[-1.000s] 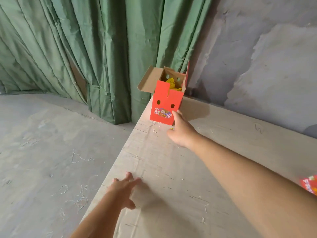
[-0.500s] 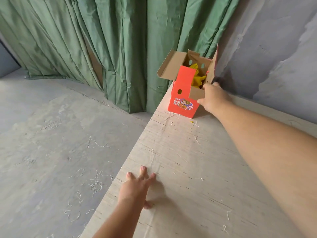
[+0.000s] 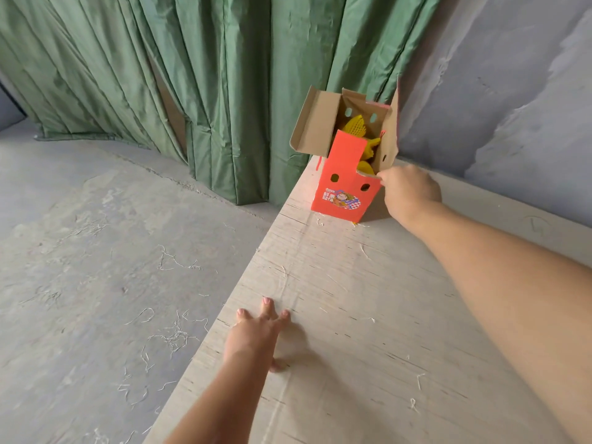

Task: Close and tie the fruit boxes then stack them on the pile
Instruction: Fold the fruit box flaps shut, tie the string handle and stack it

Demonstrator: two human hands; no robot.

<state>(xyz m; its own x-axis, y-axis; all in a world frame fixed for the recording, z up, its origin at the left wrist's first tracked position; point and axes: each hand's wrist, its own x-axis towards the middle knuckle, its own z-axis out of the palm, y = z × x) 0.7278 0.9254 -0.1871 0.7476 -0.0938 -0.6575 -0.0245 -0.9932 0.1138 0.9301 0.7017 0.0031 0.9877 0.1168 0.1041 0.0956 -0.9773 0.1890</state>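
**Open fruit box at the far end of the table, my right hand on its rim**

My right hand reaches across the pale wooden table to the red fruit box, which stands upright at the table's far end, near the left edge and close to the grey wall. My fingers curl at the box's near right corner, pinching the top of the cardboard wall there. The box is open, its brown flaps raised, and yellow foam-netted fruit shows inside. My left hand lies flat on the table well short of the box, fingers straight and slightly spread, holding nothing. A green curtain hangs behind the box and down to the concrete floor, where thin pale shavings lie scattered.
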